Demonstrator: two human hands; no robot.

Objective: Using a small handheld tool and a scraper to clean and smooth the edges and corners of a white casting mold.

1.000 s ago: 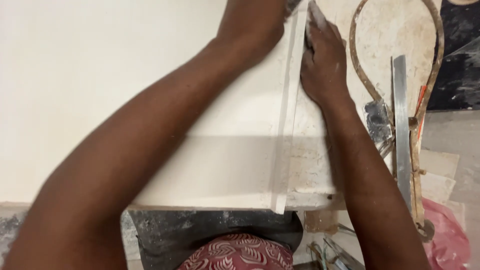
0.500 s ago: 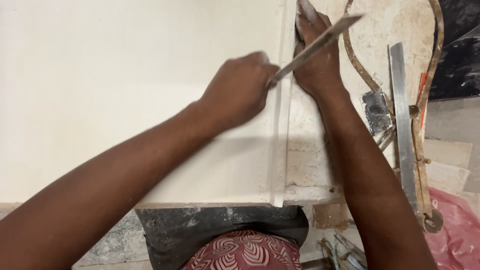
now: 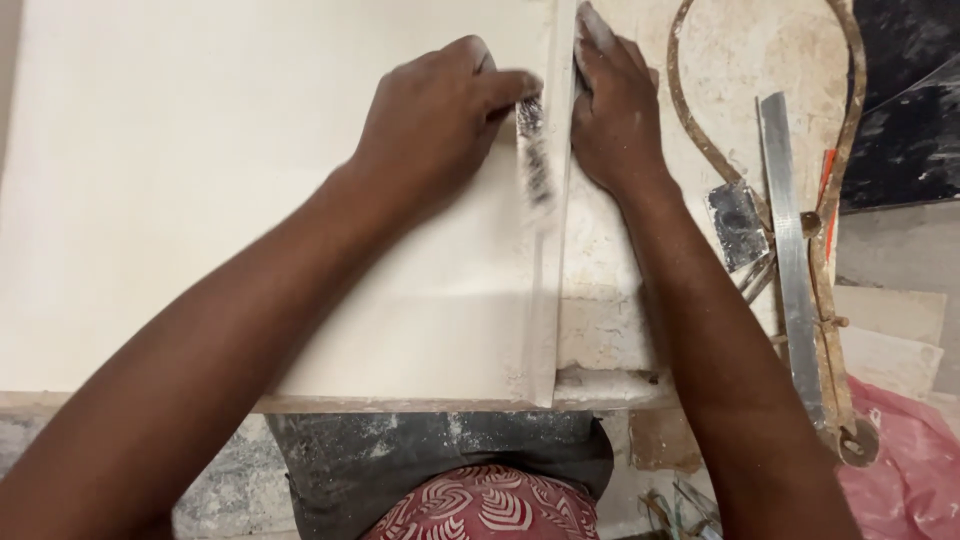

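The left hand closes its fingers around a blade, a thin flat metal tool blurred with motion, whose tip lies along the left face of a raised white strip. The right hand lies flat, fingers pressed together and stretched up along the strip's right side, pinning it down. The strip runs straight up the right edge of a broad white slab that covers most of the bench.

To do this well, I would judge that the blade should stay flush to the strip's face and travel in one steady line, while the right hand keeps firm, even pressure so the strip cannot shift.

Right of the hands lie a rusty curved caliper, a steel ruler and a small scraper; pink plastic shows at the lower right.

Half a second ago the blade was lifted, slanting across the right hand; now it is down along the strip, and the left hand sits higher and closer to it.
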